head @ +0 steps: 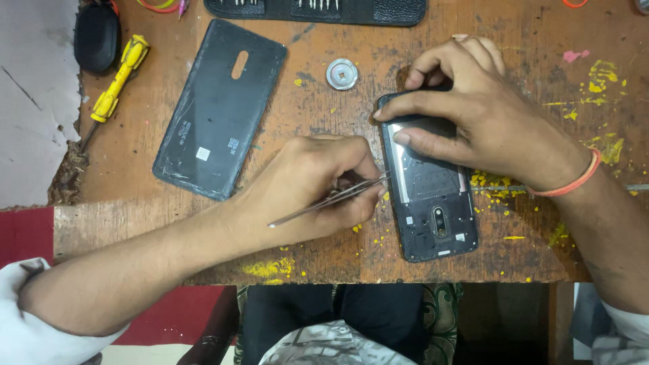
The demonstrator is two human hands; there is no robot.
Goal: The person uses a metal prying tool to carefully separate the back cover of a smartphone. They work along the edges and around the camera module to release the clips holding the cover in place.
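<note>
Opened phone (433,209) lies face-down w/ its back off, near the front edge of the wooden table (324,108), right of centre. Left hand (318,182) is closed in a pinch on metal tweezers (331,199), tips at the phone's left edge, about mid-height. Right hand (480,115) presses on the phone's upper part, fingers spread flat across it, holding nothing else. Removed back cover (216,108) lies well apart to the left, inner side up. Small round metal disc (341,74) sits btwn cover and right hand. Yellow screwdriver (118,78) at far left; black tool pouch (318,10) along the top edge.
</note>
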